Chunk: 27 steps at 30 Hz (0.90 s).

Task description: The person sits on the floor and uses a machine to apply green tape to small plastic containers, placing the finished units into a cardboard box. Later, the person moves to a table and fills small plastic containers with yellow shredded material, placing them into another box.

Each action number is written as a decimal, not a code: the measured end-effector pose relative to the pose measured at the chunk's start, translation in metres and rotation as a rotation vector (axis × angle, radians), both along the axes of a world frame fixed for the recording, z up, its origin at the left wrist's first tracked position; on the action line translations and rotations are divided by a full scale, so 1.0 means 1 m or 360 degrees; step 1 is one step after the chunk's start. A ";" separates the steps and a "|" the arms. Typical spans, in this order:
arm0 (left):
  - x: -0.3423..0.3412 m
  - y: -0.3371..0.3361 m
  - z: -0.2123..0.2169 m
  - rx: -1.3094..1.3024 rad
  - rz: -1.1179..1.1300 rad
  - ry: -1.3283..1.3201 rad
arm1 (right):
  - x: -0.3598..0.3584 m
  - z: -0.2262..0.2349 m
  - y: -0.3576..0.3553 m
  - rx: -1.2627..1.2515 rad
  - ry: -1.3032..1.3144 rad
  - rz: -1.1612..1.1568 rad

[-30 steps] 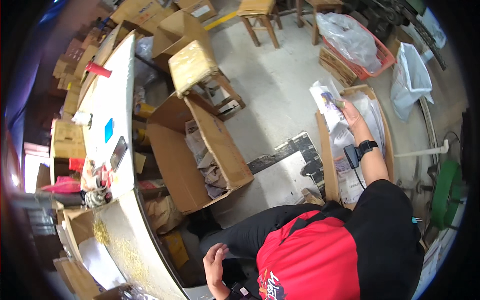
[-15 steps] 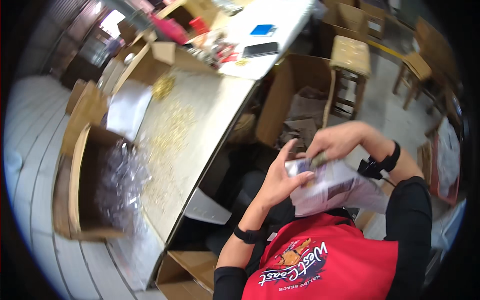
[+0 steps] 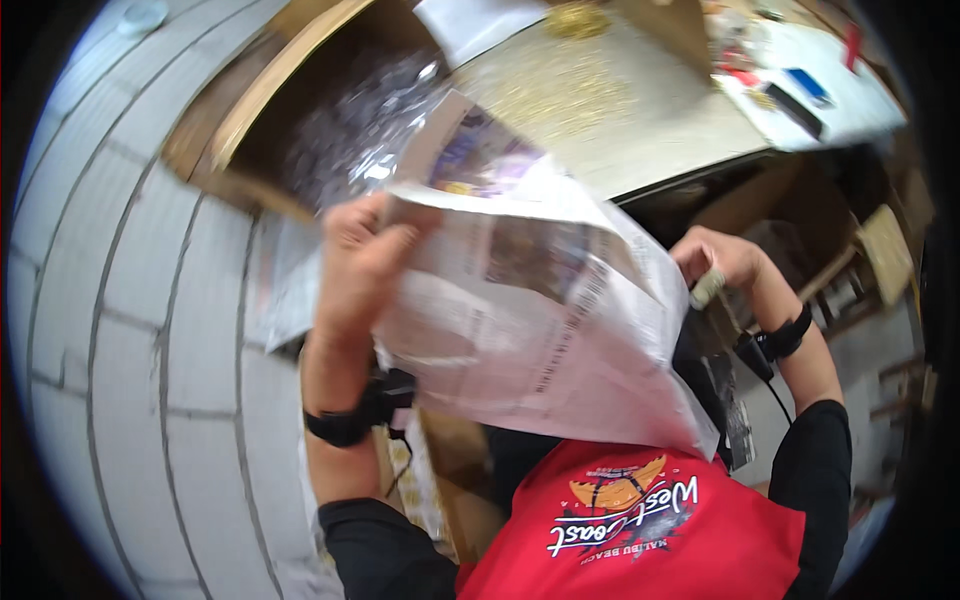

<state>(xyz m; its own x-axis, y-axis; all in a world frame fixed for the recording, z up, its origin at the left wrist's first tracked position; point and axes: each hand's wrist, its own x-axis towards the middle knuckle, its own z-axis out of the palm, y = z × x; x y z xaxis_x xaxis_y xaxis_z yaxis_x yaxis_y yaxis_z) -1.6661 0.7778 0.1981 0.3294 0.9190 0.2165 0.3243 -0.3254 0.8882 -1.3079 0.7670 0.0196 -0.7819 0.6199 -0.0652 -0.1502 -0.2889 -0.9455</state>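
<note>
A large sheet of newspaper [image 3: 470, 330] stretches out in front of me, creased and bent, its upper flap showing coloured pictures. My left hand [image 3: 362, 262] is closed on its left edge, thumb on top. At the right edge my right hand [image 3: 718, 260] has its fingers curled in against the paper and pinches it. A pale greenish wrap [image 3: 707, 288] sits around one finger of that hand. Both wrists carry black bands. The paper hides part of the table edge and most of my lap.
Beyond the paper, a table [image 3: 690, 140] bears scattered small gold-coloured pieces [image 3: 575, 95]. At its left stands a cardboard box [image 3: 250, 120] of clear plastic pieces [image 3: 370, 125]. A black phone [image 3: 793, 110] lies on the white surface far right. A wooden stool [image 3: 885, 255] stands at right.
The newspaper has gone from folded at my right to spread wide before me. My left hand has moved left with its edge; my hands are farther apart. The view has turned left.
</note>
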 end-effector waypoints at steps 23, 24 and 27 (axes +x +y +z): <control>-0.335 -0.387 -0.173 -0.0529 0.2470 0.0077 | -0.530 0.040 0.086 0.3101 -0.0638 -0.0063; -0.334 -0.388 -0.182 -0.0505 0.2508 0.0302 | -0.550 0.022 0.088 0.3166 -0.0608 -0.0090; -0.326 -0.390 -0.192 -0.0440 0.2614 0.0825 | -0.597 0.005 0.081 0.3230 -0.0692 0.0041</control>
